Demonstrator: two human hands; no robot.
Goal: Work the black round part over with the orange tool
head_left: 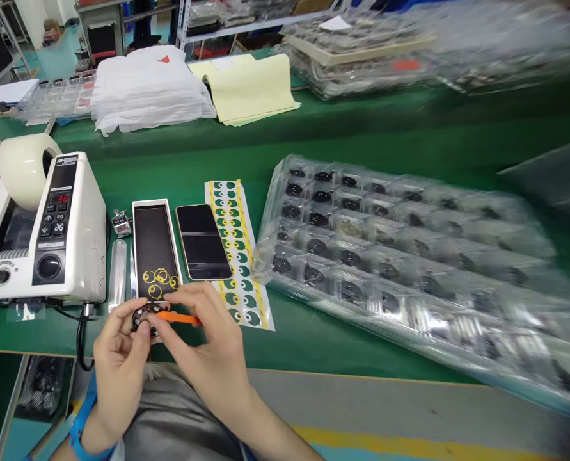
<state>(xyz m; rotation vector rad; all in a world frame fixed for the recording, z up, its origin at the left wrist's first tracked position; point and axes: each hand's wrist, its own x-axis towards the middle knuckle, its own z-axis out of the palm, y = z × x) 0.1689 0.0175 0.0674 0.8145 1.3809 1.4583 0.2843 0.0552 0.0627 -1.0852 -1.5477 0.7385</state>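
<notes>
Between the fingertips of my left hand is a small round black part with light spots on its face. My right hand pinches an orange stick-like tool, its tip against the black part. Just beyond my hands lies a narrow open box with a dark inside, holding several yellow ring-shaped pieces. A phone rests right of the box. Beside it is a sheet of green and yellow stickers, partly behind my right hand.
A white tape dispenser stands at the left, near a small metal counter. Clear plastic trays of black parts fill the right. White sheets, yellow paper and more stacked trays lie at the back.
</notes>
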